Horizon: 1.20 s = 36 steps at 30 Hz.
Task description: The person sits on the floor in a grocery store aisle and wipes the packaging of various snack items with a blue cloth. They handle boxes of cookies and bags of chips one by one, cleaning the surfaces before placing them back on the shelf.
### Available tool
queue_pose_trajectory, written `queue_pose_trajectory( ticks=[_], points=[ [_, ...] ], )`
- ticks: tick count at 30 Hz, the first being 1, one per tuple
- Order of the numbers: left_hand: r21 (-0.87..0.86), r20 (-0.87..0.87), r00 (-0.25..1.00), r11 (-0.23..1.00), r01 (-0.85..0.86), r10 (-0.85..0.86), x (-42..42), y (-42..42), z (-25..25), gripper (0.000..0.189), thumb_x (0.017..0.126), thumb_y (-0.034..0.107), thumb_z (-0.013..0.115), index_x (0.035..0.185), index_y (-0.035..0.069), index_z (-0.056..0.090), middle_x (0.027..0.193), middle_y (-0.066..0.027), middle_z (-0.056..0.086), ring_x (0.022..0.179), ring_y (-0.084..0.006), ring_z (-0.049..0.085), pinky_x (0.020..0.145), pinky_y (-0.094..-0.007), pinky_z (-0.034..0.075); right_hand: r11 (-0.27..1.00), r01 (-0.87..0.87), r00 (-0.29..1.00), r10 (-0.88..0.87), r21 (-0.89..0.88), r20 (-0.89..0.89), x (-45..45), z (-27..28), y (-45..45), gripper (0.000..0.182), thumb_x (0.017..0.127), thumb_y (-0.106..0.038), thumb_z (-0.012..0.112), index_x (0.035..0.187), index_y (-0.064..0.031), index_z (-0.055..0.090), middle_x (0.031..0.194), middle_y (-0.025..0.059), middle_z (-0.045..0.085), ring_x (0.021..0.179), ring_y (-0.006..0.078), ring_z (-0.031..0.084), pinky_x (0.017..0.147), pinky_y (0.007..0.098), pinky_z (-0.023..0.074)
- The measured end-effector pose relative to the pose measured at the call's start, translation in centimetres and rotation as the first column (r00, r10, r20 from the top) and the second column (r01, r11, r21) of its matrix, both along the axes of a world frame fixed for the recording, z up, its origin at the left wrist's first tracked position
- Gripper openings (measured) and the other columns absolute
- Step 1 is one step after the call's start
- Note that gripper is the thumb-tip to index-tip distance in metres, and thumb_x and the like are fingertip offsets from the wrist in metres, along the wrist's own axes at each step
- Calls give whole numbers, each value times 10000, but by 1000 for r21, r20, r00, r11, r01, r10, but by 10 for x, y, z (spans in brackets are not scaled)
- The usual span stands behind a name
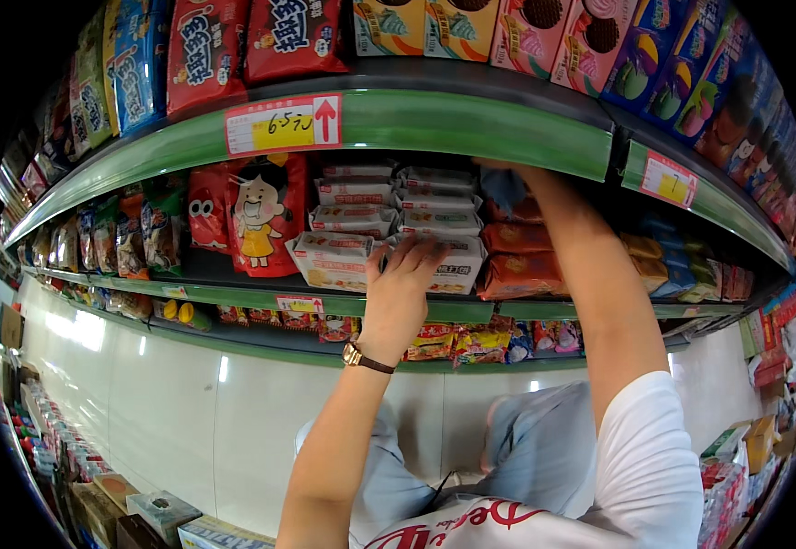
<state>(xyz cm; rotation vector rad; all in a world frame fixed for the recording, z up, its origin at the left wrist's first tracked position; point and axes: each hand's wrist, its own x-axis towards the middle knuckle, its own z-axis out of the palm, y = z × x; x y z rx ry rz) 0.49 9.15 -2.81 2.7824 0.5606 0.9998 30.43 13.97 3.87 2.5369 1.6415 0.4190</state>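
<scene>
My left hand (408, 264), with a dark-strapped wristwatch (358, 357), rests its spread fingers on the front of a white biscuit pack (458, 278). Another white pack (332, 261) sits just left of it, with more rows stacked behind. My right arm reaches deep into the same shelf. Only a blurred part of my right hand (511, 167) shows beneath the upper shelf's green edge; a blue cloth (503, 191) hangs from it. Orange-red snack packs (521, 274) lie below the cloth.
The green shelf edge (439, 123) bends close above both hands and carries a price tag (282, 125). Red pouches (267, 219) stand to the left. Biscuit boxes (459, 31) line the upper shelf; small bagged snacks (480, 343) lie lower down. Cartons (161, 515) stand behind me.
</scene>
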Motion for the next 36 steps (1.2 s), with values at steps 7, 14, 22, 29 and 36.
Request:
queue_pose_trajectory(
  ticks=[7,14,22,29,36],
  points=[
    [2,39,999,1000,26,-26,6,-10,6,472,834,103,613,1293,162,524,1300,-40,547,1265,-234,464,1060,-454,258,980,109,991,-120,-167,-59,33,11,-48,400,729,-154,564,1105,-37,635,1167,217,607,1061,370,573,935,463,426],
    [37,14,991,991,129,-129,43,-47,-2,534,807,308,686,1294,160,528,1343,-43,510,1308,-231,411,1065,-479,246,991,-35,995,23,-127,-96,68,-44,-50,430,708,-179,568,1111,-39,623,1163,225,610,1058,391,571,941,463,423],
    [81,-63,997,996,45,-40,57,-33,-25,476,779,110,548,1251,157,579,1333,-55,533,1341,-244,386,1083,-502,254,995,-90,994,93,-53,53,28,-28,-50,471,796,-229,567,1256,-126,571,1373,172,483,1272,372,413,1072,472,321],
    [131,-34,998,990,51,-47,60,-51,-20,468,845,185,576,1302,121,496,1413,-89,436,1363,-250,351,1114,-473,235,958,-254,956,227,136,188,80,-56,-72,498,775,-207,629,1254,-90,556,1305,218,528,1207,415,470,1009,481,373],
    [-272,307,947,946,179,-91,13,-75,31,737,844,335,690,1434,73,334,1437,-141,386,1329,-296,375,1064,-433,288,874,68,585,355,481,-729,-60,37,-158,363,832,-221,679,1129,-41,572,1134,92,604,995,249,567,898,375,433]
  ],
)
